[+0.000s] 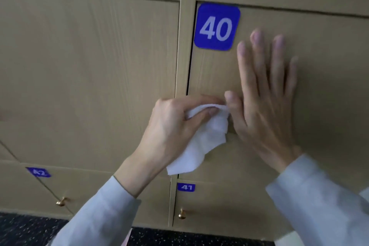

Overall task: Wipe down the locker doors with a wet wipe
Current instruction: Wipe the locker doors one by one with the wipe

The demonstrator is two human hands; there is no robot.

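Note:
A beige wood-grain locker door (323, 78) carries a blue plate marked 40 (217, 26) at its upper left corner. My left hand (175, 126) pinches a crumpled white wet wipe (205, 142) near the door's left edge, most of the wipe hanging below the fingers. My right hand (265, 96) lies flat on the same door with straight, spread fingers, its thumb touching the wipe's upper end. Both forearms wear pale grey sleeves.
Another plain locker door (85, 70) fills the left. Below are doors marked 41 (186, 187) and 42 (39, 172), each with a small brass knob (182, 214). A dark speckled floor (30, 229) runs along the bottom.

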